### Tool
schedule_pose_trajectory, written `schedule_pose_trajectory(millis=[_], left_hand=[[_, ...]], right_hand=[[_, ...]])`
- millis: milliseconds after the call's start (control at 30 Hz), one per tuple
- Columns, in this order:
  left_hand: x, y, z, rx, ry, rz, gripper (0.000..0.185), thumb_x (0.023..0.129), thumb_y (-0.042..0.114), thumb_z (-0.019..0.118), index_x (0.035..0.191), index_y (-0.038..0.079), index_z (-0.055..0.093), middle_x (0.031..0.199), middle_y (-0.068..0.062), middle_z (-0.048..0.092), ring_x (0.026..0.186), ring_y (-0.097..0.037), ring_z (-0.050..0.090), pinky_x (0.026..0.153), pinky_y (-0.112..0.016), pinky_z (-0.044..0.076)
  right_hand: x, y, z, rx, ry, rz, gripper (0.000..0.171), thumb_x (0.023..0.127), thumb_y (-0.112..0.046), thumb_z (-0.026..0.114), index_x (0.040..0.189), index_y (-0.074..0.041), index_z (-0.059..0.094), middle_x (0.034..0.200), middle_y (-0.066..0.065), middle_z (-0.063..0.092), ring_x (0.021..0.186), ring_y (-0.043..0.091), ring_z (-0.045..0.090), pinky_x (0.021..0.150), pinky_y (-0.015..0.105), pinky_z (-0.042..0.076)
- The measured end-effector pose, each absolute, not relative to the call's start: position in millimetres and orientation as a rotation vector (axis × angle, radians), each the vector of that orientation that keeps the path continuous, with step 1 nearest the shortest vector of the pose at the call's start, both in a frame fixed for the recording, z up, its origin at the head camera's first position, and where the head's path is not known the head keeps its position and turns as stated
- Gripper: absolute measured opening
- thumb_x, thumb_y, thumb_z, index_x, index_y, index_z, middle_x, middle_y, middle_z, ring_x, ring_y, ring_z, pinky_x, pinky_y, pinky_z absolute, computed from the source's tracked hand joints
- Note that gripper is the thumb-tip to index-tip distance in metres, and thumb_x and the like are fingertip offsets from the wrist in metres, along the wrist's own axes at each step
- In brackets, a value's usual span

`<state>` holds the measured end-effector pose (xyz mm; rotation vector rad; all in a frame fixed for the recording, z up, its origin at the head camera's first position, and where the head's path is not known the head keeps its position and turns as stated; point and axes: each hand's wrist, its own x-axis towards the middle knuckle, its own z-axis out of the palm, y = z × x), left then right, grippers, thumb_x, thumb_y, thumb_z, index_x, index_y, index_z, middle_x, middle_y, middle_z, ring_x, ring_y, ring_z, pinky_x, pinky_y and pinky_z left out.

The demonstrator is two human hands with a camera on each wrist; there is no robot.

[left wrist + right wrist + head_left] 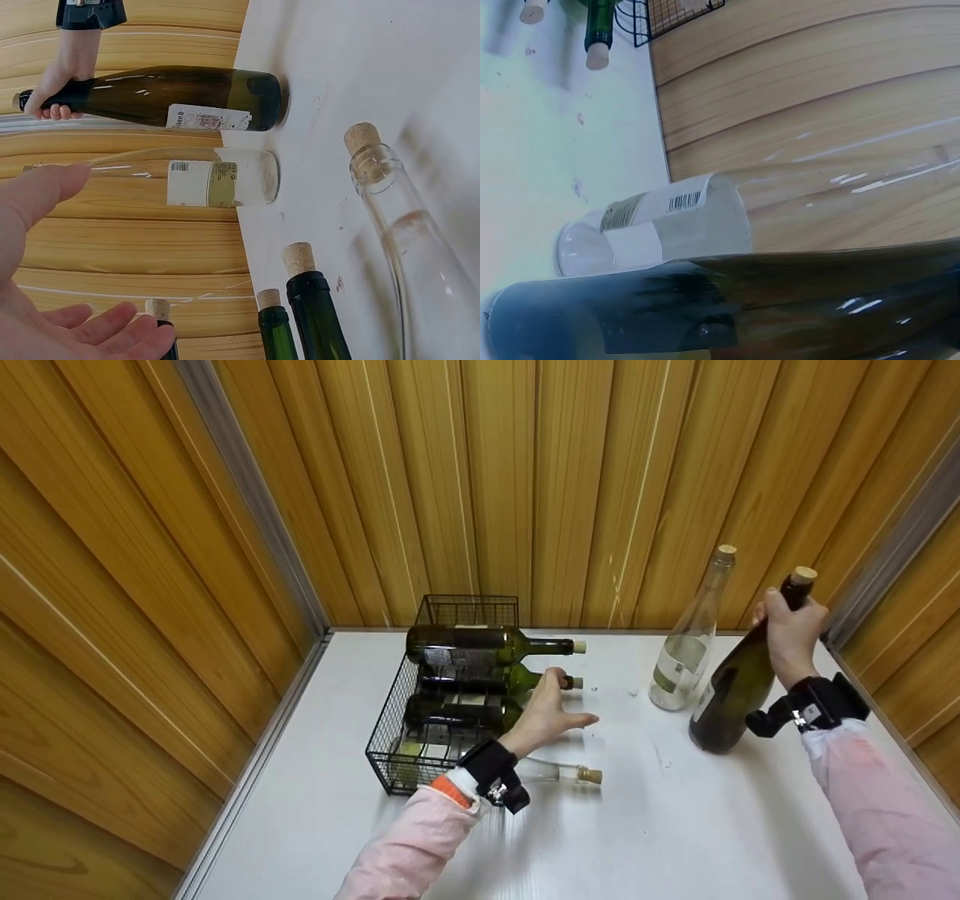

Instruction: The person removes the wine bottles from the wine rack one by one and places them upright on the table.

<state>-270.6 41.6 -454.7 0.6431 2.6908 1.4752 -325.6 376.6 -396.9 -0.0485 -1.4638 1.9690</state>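
My right hand (pixel 787 637) is clamped round the neck of the dark bottle (pixel 739 679), tilting it on its base near the tabletop's right edge, just beside the clear bottle (pixel 686 649), so it lifts easily. My left hand (pixel 544 716) hovers, fingers spread, holding nothing, by the corked necks sticking out of the wire basket (pixel 390 712). My wrist hides part of the small clear bottle (pixel 559 772) lying there

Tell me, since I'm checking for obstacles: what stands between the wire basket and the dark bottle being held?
The clear bottle stands there upright, per the head view.
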Motion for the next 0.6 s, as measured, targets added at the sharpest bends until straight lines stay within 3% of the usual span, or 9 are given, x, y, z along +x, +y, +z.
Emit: schedule_pose_trajectory(millis=[300, 467, 600], left_hand=[[-270.6, 42.5, -455.4, 0.681, 2.681, 1.455, 0.061, 0.069, 0.022, 0.080, 0.109, 0.005, 0.037, 0.095, -0.001, 0.040, 0.090, -0.022, 0.046, 0.075, -0.025, 0.039], [-271.1, 44.7, -453.7, 0.679, 2.690, 1.423, 0.062, 0.069, 0.022, 0.080, 0.111, 0.004, 0.038, 0.095, -0.001, 0.042, 0.087, -0.017, 0.046, 0.076, -0.024, 0.040], [-269.2, 45.3, -454.3, 0.698, 2.677, 1.409, 0.061, 0.070, 0.021, 0.079, 0.111, 0.003, 0.038, 0.095, -0.001, 0.042, 0.088, -0.017, 0.046, 0.076, -0.023, 0.040]], right_hand=[[-340.7, 395.0, -409.1, -0.136, -1.415, 1.930, 0.014, 0.078, 0.001, 0.061, 0.072, 0.011, 0.053, 0.054, 0.013, 0.051, 0.041, 0.017, 0.048, 0.042, 0.023, 0.042], [-357.1, 407.5, -419.9, -0.089, -1.430, 1.849, 0.014, 0.078, 0.000, 0.061, 0.068, 0.008, 0.055, 0.053, 0.010, 0.051, 0.042, 0.016, 0.049, 0.043, 0.021, 0.042], [-340.0, 390.5, -400.2, -0.112, -1.480, 1.815, 0.013, 0.078, 0.003, 0.057, 0.066, 0.005, 0.055, 0.051, 0.007, 0.051, 0.041, 0.013, 0.049, 0.044, 0.020, 0.041]])
